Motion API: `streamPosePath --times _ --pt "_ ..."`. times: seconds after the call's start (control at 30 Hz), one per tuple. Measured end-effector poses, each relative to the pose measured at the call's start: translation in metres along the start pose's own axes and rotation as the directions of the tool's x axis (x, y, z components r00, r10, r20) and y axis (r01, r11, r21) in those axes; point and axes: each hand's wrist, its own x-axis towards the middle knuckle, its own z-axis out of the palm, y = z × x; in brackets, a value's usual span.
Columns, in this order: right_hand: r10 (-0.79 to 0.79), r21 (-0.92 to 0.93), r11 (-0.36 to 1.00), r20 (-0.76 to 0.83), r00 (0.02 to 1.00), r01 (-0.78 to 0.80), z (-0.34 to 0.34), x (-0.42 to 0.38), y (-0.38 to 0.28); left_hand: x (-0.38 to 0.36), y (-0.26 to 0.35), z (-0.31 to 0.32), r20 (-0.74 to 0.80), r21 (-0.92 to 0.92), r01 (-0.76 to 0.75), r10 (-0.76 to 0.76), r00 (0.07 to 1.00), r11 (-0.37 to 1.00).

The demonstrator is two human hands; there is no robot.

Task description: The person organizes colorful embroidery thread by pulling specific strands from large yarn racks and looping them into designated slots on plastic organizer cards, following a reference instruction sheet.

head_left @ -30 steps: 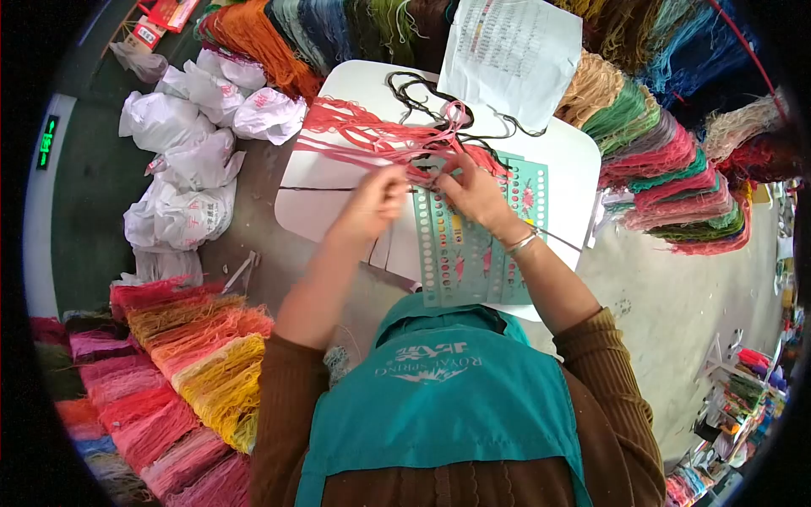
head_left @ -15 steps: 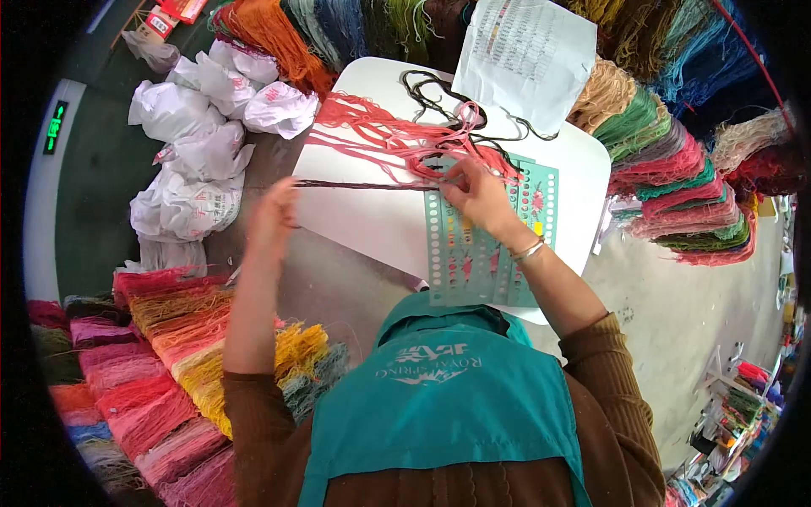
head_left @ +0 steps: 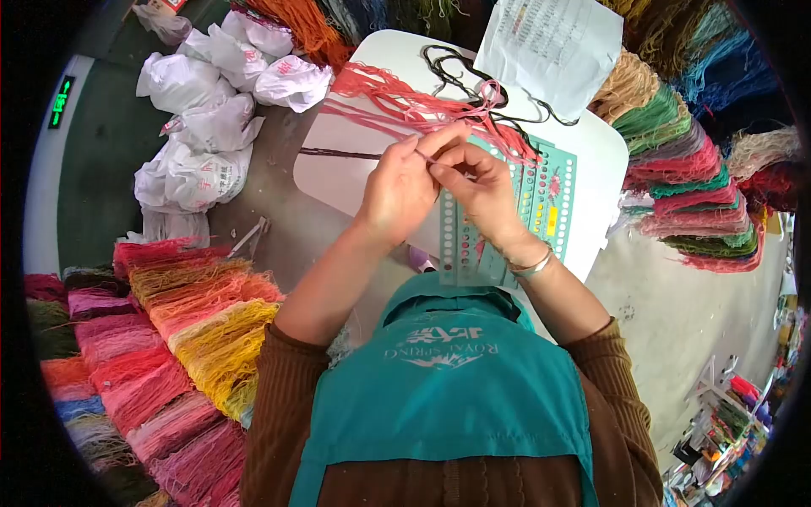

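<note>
Both my hands meet over the left part of a green thread card (head_left: 448,253) punched with rows of holes. My right hand (head_left: 481,190) pinches a dark purple thread strand (head_left: 342,153). Its loose length runs out leftward past my left hand (head_left: 401,186), whose fingers are closed round the same strand near the pinch. Pink and coral threads (head_left: 397,97) fan across the white table (head_left: 329,182) just beyond my fingers, partly over the card. A black thread (head_left: 448,59) lies looped behind them.
A printed sheet (head_left: 549,59) lies at the table's back right. Coloured thread hanks (head_left: 676,160) hang at the right, with more thread bundles (head_left: 169,338) at lower left. White plastic bags (head_left: 203,127) are piled on the left.
My left hand has come right from the strand's far end to join my right hand. The purple strand, earlier stretched between them, now trails free to the left. The view has shifted slightly.
</note>
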Motion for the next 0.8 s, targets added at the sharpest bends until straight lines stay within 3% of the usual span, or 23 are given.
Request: streamPosePath --times 0.1,0.2,0.23,0.27,0.3,0.33,0.4,0.43,0.47,0.5,0.57,0.6,0.67,0.7,0.77,0.8 --pt "-0.162 0.240 0.955 -0.074 0.984 0.175 -0.038 0.002 -0.013 -0.002 0.009 -0.014 -0.183 -0.095 -0.014 -0.004 0.983 0.995" --pt "-0.137 0.603 0.771 -0.158 0.978 0.206 -0.120 -0.011 -0.071 -0.021 0.053 -0.067 -0.398 -0.118 -0.007 -0.041 0.917 0.993" --pt "-0.030 0.510 0.830 -0.363 0.931 0.226 -0.146 -0.023 -0.095 -0.031 0.064 -0.091 -0.424 -0.132 -0.030 -0.029 0.905 0.991" --pt "-0.078 0.603 0.758 -0.295 0.952 0.249 -0.211 -0.043 -0.094 -0.042 0.077 -0.113 -0.460 -0.091 -0.020 -0.025 0.887 0.996" --pt "-0.296 0.691 0.681 -0.040 0.954 0.241 -0.281 -0.054 -0.094 -0.054 0.089 -0.134 -0.497 -0.051 -0.010 -0.017 0.868 0.999" --pt "-0.248 0.616 0.713 -0.226 0.942 0.335 -0.335 -0.081 -0.112 -0.068 0.101 -0.157 -0.512 -0.016 -0.019 0.008 0.859 1.000" --pt "-0.244 0.246 0.828 -0.651 0.718 0.504 -0.443 -0.148 -0.156 -0.090 0.117 -0.189 -0.539 0.057 -0.034 0.059 0.840 0.998" --pt "-0.296 0.050 0.859 -0.764 0.574 0.510 -0.486 -0.178 -0.179 -0.093 0.116 -0.186 -0.584 0.121 -0.021 0.088 0.807 0.992" --pt "-0.347 -0.084 0.867 -0.810 0.473 0.491 -0.508 -0.204 -0.200 -0.094 0.116 -0.180 -0.623 0.183 -0.002 0.118 0.773 0.983" --pt "-0.385 -0.272 0.866 -0.898 0.214 0.419 -0.452 -0.195 -0.225 -0.091 0.116 -0.173 -0.657 0.243 0.017 0.151 0.739 0.970" --pt "-0.402 -0.206 0.897 -0.748 0.528 0.392 -0.491 -0.224 -0.231 -0.067 0.091 -0.133 -0.587 0.444 0.209 0.106 0.803 0.871" --pt "-0.484 -0.367 0.869 -0.770 0.416 0.332 -0.482 -0.207 -0.210 -0.051 0.070 -0.111 -0.552 0.541 0.289 0.075 0.830 0.790" --pt "-0.539 -0.475 0.842 -0.725 0.429 0.255 -0.341 -0.131 -0.170 -0.017 0.028 -0.074 -0.449 0.432 0.360 -0.149 0.881 0.827" --pt "-0.510 -0.496 0.846 -0.642 0.573 0.196 -0.301 -0.111 -0.143 -0.003 0.009 -0.043 -0.409 0.428 0.391 -0.211 0.888 0.815" --pt "-0.408 -0.578 0.809 -0.421 0.810 0.107 -0.220 -0.072 -0.088 0.019 -0.027 -0.014 -0.241 0.455 0.373 -0.291 0.926 0.809" --pt "-0.085 -0.371 0.922 -0.468 0.880 -0.108 -0.197 -0.065 -0.066 0.031 -0.048 -0.010 -0.258 0.439 0.398 -0.312 0.914 0.805"
